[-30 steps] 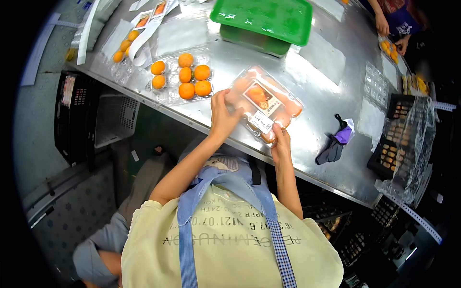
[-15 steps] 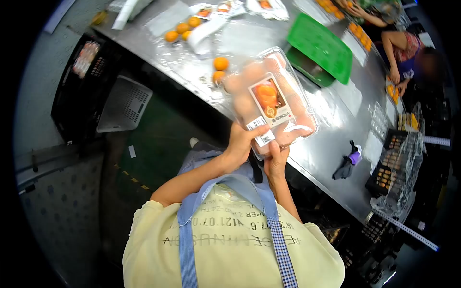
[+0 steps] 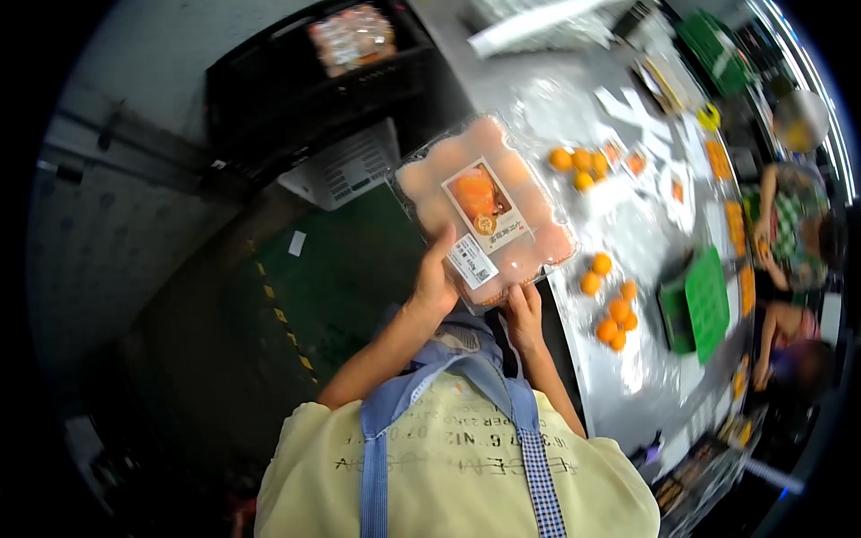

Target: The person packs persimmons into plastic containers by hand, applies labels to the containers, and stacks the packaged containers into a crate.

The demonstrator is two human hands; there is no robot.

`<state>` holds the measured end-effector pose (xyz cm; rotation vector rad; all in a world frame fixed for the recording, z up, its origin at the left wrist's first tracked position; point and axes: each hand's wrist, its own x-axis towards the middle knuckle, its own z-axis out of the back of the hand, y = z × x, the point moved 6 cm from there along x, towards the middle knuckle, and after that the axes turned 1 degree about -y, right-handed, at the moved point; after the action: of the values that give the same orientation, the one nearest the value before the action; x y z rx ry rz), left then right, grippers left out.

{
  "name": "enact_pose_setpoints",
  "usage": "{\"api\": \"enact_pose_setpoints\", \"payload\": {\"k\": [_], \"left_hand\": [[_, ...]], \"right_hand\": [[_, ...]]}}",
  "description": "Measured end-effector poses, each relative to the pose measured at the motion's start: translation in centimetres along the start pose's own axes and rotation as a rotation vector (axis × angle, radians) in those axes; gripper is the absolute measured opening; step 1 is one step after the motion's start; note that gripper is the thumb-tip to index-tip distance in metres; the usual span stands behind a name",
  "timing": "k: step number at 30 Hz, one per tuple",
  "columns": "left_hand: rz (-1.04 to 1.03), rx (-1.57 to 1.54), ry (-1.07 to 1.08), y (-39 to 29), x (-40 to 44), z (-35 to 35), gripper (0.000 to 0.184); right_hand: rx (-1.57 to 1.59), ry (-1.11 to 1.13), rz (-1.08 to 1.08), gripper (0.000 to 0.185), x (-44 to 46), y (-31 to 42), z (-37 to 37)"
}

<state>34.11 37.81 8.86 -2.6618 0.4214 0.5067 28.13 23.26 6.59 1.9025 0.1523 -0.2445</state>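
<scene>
A clear plastic clamshell box (image 3: pixel 538 215) full of round, pale pinkish items is held up in front of my body, beside the table edge. On its lid are a picture label (image 3: pixel 482 204) showing orange fruit and a white barcode sticker (image 3: pixel 473 262). My left hand (image 3: pixel 434 282) grips the near left corner, thumb on the lid by the sticker. My right hand (image 3: pixel 525 314) is closed on the near edge, right of the left hand; its fingers are partly under the box.
A black crate (image 3: pixel 242 112) at upper left contains a similar pack (image 3: pixel 352 40). A white basket (image 3: pixel 354 170) stands below it. On the metal table (image 3: pixel 587 377) lie loose oranges (image 3: pixel 619 309) and a green crate (image 3: pixel 707 305). Two people (image 3: pixel 794 215) work along the far side.
My view and body have turned left, toward the black crate. The box has moved with me off the table, over the floor side. More oranges on the table are now visible.
</scene>
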Motion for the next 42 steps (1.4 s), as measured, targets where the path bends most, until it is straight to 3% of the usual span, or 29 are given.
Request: {"api": "enact_pose_setpoints", "payload": {"k": [2, 5, 10, 14, 20, 22, 24, 26, 32, 34, 37, 39, 42], "left_hand": [[-0.088, -0.010, -0.034, -3.8, 2.2, 2.2, 0.051], [-0.431, 0.124, -0.126, -12.5, 4.6, 2.8, 0.040], [-0.803, 0.495, -0.250, -27.8, 6.1, -1.0, 0.033], [-0.928, 0.845, -0.374, -38.0, 8.9, -3.4, 0.038], [-0.737, 1.316, -0.365, -46.1, 19.6, -4.1, 0.037], [-0.670, 1.552, -0.317, -47.1, 25.3, -3.3, 0.044], [-0.481, 1.877, -0.419, -47.0, 30.5, -2.4, 0.052], [-0.305, 2.083, -0.326, -45.7, 35.9, -0.6, 0.058], [0.146, 2.070, -0.038, -40.6, 47.9, 6.6, 0.056], [-0.054, 2.278, -0.017, -39.3, 49.3, 6.7, 0.052], [-0.324, 2.346, 0.031, -39.1, 50.6, 7.7, 0.048], [-0.427, 2.553, 0.037, -38.5, 48.1, 3.5, 0.055], [-0.619, 2.650, 0.158, -38.2, 47.9, 4.9, 0.061]], "right_hand": [[-0.030, 0.182, 0.011, 0.039, 3.3, 0.9, -2.3], [-0.084, 0.211, -0.186, 0.026, 8.9, 0.8, -3.4], [-0.244, 0.204, -0.228, 0.015, 19.2, 0.4, -3.2], [-0.258, 0.181, -0.185, 0.013, 26.2, 2.3, -4.1], [-0.290, 0.056, -0.175, 0.012, 31.3, 3.1, -3.5], [-0.306, -0.028, -0.161, 0.013, 32.0, 3.2, -3.1], [-0.317, -0.131, -0.150, 0.013, 32.2, 3.7, -2.7], [-0.260, -0.245, -0.122, 0.013, 32.2, 3.4, -2.7], [-0.238, -0.465, -0.146, 0.015, 31.9, 1.6, -5.5], [-0.198, -0.508, -0.170, 0.017, 31.7, 0.8, -6.7], [-0.152, -0.534, -0.193, 0.017, 31.2, -0.7, -7.9], [-0.122, -0.577, -0.199, 0.016, 31.0, -1.5, -8.3], [-0.060, -0.649, -0.204, 0.016, 30.7, -2.2, -8.6]]}}
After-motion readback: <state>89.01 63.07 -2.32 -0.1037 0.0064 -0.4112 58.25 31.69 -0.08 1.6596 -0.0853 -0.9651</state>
